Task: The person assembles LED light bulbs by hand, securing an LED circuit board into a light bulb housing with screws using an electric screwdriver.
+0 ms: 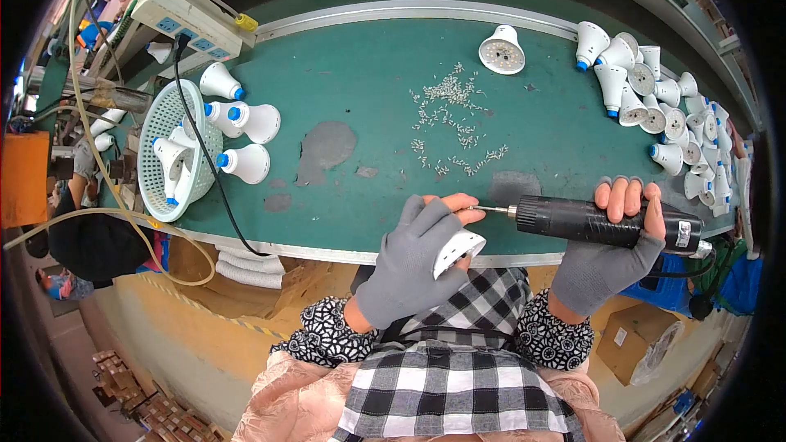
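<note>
My left hand (416,260), in a grey fingerless glove, is closed around a white bulb housing (458,250) at the table's front edge. Its thumb and index finger reach to the tip of a black electric screwdriver (573,221). Whether a screw sits at that tip is too small to tell. Gloved the same way, my right hand (618,237) grips the screwdriver's body, which lies level with its bit pointing left. Beyond my hands, many tiny screws (452,92) are scattered on the green table (385,57). One LED bulb (502,51) stands alone behind them.
At the right, a crowd of white bulbs (634,74) covers the table's edge. On the left, a pale green basket (147,155) holds bulbs, with several more beside it. A black cable (205,139) hangs from a power strip (176,20) across the left side.
</note>
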`<state>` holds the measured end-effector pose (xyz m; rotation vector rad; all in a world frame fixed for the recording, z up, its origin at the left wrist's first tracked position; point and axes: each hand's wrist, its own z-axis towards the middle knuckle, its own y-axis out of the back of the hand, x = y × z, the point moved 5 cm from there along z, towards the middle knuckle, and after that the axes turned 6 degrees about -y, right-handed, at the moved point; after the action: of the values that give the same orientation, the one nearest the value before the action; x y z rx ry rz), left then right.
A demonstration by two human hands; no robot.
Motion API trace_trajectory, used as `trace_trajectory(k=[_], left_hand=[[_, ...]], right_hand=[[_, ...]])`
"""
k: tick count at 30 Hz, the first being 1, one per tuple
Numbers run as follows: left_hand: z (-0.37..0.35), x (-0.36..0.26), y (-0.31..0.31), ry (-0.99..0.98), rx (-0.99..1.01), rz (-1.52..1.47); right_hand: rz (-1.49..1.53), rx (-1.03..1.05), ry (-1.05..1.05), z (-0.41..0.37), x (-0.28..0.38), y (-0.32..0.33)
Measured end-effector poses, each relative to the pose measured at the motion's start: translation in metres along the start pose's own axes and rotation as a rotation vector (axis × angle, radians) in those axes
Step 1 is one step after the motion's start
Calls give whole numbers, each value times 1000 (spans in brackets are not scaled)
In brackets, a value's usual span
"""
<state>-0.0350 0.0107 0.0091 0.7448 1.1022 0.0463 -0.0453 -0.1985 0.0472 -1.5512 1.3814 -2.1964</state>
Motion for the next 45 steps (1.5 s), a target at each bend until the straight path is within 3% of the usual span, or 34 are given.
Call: trace_trajectory(k=[9,18,22,28,31,34,38,45], left_hand=[[0,-3,-2,-43,2,72],[0,2,-6,-137,74,207],[2,10,-2,1,66,129],[-3,19,1,60,30,101],[-8,22,0,98,-88,-243],[-22,32,-18,692,-171,-1077],[-24,30,-26,706,-342,-1094],[-26,24,-19,583,-283,-786]], right_hand=[[-15,-13,-21,0,0,1],[-14,214,-50,6,-6,-9],[44,95,-32,10,-9,1],[67,-23,4,16,3,16],[50,-27,18,11,9,16],[130,32,37,-6,16,7],[31,83,106,-30,26,-2],[-29,239,187,-49,25,-13]])
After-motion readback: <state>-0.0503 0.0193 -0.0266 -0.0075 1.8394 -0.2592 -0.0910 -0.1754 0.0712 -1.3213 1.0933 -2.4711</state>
